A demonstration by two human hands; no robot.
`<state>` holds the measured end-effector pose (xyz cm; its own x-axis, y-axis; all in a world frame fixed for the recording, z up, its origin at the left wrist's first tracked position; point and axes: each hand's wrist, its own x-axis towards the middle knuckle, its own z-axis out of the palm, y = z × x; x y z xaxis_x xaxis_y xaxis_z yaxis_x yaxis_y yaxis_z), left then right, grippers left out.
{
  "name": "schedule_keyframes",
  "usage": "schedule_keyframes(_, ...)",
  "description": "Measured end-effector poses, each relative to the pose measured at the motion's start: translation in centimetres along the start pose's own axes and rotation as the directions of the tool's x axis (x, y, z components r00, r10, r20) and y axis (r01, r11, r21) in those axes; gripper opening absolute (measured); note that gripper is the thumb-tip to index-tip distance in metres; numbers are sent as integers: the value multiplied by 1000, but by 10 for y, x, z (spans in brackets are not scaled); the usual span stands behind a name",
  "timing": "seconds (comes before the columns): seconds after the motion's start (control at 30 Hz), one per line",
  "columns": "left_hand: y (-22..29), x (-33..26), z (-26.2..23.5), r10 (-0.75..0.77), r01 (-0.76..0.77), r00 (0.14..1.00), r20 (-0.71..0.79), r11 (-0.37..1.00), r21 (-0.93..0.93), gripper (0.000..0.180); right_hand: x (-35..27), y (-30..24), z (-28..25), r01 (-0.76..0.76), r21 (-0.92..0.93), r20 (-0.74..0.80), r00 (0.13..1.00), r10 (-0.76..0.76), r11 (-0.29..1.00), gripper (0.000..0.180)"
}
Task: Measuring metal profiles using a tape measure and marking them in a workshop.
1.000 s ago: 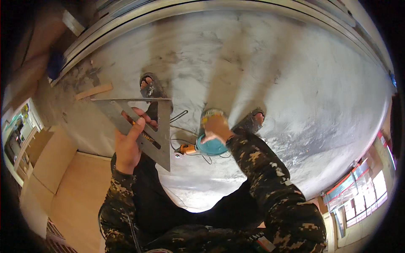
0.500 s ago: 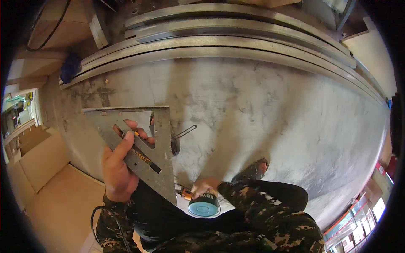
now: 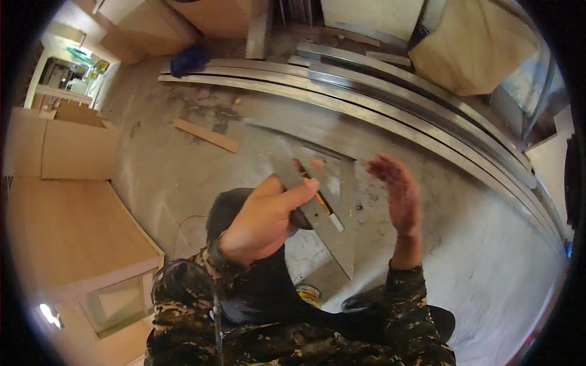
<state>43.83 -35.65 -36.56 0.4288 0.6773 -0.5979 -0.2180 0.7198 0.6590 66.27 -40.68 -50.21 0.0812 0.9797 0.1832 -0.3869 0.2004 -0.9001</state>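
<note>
My left hand [image 3: 262, 216] is closed on a grey metal set square [image 3: 345, 235], thumb on its face and other fingers mostly behind it. Under the thumb, flat against the set square, lies a slim black-and-orange tool [image 3: 323, 204] with a pale end, its exact kind unclear. The set square is raised above the floor in front of my knees, blurred along its far edge. My right hand [image 3: 398, 192] hovers just right of the set square's corner, apart from it, holding nothing. Its fingers are stretched forward, slightly bent and smeared. A small can [image 3: 309, 295] shows partly between my legs.
Long metal bars [image 3: 360, 100] lie across the floor at the back. A strip of wood [image 3: 206, 135] rests beyond my left hand. On the left stands a wooden cabinet panel [image 3: 73, 226]; a dark blue bundle [image 3: 190, 61] sits at the bars' left end. A brown sheet [image 3: 470, 49] is at the back right.
My right hand has left the can and come up beside the set square. My left hand still grips the set square and slim tool. The view has swung leftward, bringing the wood strip into sight.
</note>
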Motion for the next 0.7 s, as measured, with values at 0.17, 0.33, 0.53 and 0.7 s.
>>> schedule_keyframes(0.17,-3,-16,-23,85,-100,983,163,991,85,35,-2,-56,61,125,-473,206,978,-28,872,66)
schedule_keyframes(0.33,-4,-25,-43,205,-248,928,312,964,102,35,-21,-61,133,35,-592,-13,999,-53,805,73)
schedule_keyframes(0.53,-4,-43,-57,281,-403,898,339,836,372,37,-31,-46,159,-1,-322,-130,991,-43,947,59)
schedule_keyframes(0.7,-11,-66,-59,363,-458,888,280,670,584,38,-45,-36,163,-67,-89,-241,970,44,994,37)
